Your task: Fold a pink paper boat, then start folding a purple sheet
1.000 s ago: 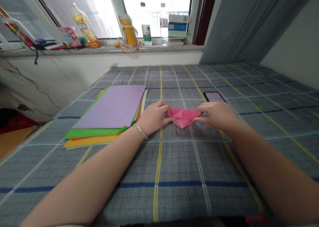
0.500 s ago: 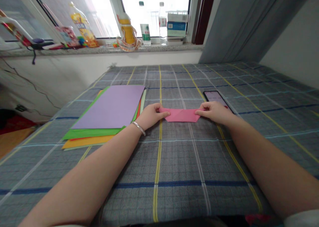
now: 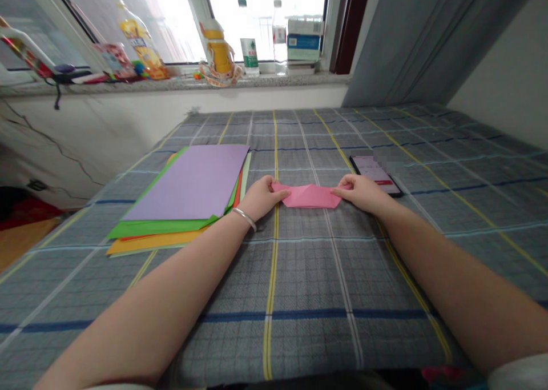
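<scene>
A folded piece of pink paper (image 3: 311, 197) is held stretched between my two hands, just above or on the checked cloth. Its middle now rises to a small peak along the top edge, and its lower corners slant inward. My left hand (image 3: 262, 198) pinches the left end between thumb and fingers; a silver bangle (image 3: 245, 218) circles that wrist. At the right end, my right hand (image 3: 358, 191) grips the paper in the same pinch. Behind the right hand lies a phone (image 3: 377, 173) with its screen lit.
Left of my hands lies a stack of coloured paper (image 3: 188, 181), purple on top with green, orange and yellow sheets beneath. A grey checked cloth (image 3: 308, 276) covers the surface. Bottles, a yellow cup (image 3: 220, 50) and boxes (image 3: 303, 41) line the windowsill at the back.
The pink paper's middle has bulged up into a peak where it lay flatter before. My right hand has shifted slightly left, showing more of the phone.
</scene>
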A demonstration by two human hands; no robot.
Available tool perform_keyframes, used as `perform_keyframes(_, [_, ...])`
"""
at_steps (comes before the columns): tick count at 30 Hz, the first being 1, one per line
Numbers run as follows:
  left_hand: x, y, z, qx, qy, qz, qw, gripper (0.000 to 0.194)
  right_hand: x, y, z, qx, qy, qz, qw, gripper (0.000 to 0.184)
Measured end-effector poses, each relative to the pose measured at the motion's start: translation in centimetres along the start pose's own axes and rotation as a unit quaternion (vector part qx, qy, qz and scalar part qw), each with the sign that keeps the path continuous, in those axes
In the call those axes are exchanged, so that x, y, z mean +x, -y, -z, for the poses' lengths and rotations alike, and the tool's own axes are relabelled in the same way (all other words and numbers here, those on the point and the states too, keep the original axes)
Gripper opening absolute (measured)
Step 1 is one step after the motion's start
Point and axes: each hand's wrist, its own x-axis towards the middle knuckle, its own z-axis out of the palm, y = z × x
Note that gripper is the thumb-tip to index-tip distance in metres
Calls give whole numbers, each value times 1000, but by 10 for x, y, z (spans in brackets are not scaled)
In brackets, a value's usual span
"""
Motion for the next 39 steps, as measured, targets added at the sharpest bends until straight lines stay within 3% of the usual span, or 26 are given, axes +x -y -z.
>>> perform_keyframes(3, [0, 2, -3, -16, -3, -9, 1000, 28, 1, 0, -2, -26, -14, 25, 999, 26])
perform_keyframes(6, [-1, 3, -5, -50, -37, -80, 995, 22, 1, 2, -2, -40, -89, 110, 989, 25])
perform_keyframes(11, [-10, -7, -2, -16, -49, -267, 962, 8, -8, 14, 9, -137, -199, 322, 916, 20])
perform_keyframes(15, [-22, -18, 0, 105, -55, -368, 922, 12, -21, 32, 16, -254, -185, 404, 859, 19])
perform_keyframes(17, [-26, -21, -1, 164, -52, -404, 898, 16, -26, 39, 16, -302, -155, 407, 848, 26])
perform_keyframes(20, [-29, -23, -1, 254, -48, -432, 864, 20, -30, 47, 11, -363, -104, 377, 846, 22])
perform_keyframes(23, [-30, -24, -2, 295, -53, -438, 848, 23, -30, 51, 4, -401, -81, 339, 847, 21])
perform_keyframes(30, [-27, -24, -3, 298, -31, -447, 843, 26, -19, 51, -9, -397, -47, 277, 874, 24])
perform_keyframes(35, [-24, -23, -5, 258, -10, -422, 869, 22, -15, 53, -13, -404, -36, 262, 876, 22])
perform_keyframes(39, [-24, -24, -6, 209, -4, -421, 883, 17, -16, 55, -17, -394, -65, 254, 881, 18])
